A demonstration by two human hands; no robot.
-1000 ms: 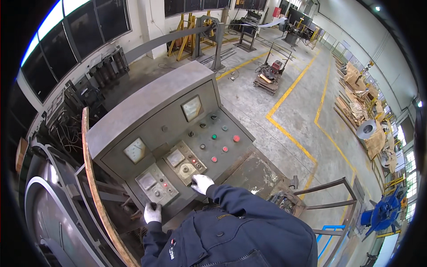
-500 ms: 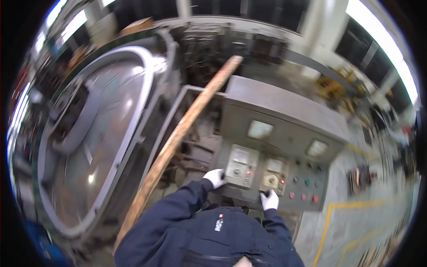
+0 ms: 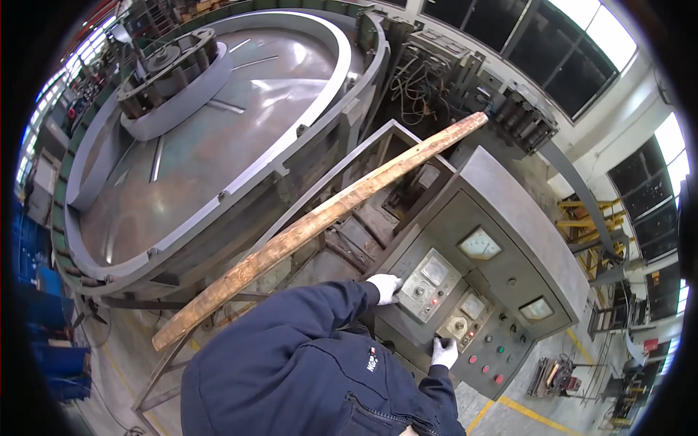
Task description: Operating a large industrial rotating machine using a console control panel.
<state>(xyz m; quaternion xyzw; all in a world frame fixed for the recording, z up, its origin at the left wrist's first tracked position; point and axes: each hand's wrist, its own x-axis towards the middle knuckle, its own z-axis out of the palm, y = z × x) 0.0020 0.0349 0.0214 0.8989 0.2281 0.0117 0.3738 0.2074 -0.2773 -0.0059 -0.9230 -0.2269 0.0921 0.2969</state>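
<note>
My left hand [image 3: 385, 288], in a white glove, is at the left edge of a light grey control unit [image 3: 411, 296] set in the console's sloping front. Its fingers are curled in, and what they grip is hidden. My right hand [image 3: 444, 353], also white-gloved, is closed at the lower edge of a second control unit [image 3: 452, 336] with a round dial. Something dark shows at its fingertips, too small to name. The grey control console [image 3: 502, 211] carries two gauges [image 3: 480, 243] and several coloured push buttons [image 3: 499, 378].
A long wooden beam [image 3: 320, 221] slants across a metal frame [image 3: 338, 166] beside my left arm. Beyond it stands a large round machine with a metal disc [image 3: 218, 160] and a grey strip [image 3: 327, 94] curving around it. Yellow floor lines [image 3: 534, 413] run right of the console.
The view has swung and tilted, so the round machine and beam show more fully and the console sits turned. Both hands stay at about the same spots on the console.
</note>
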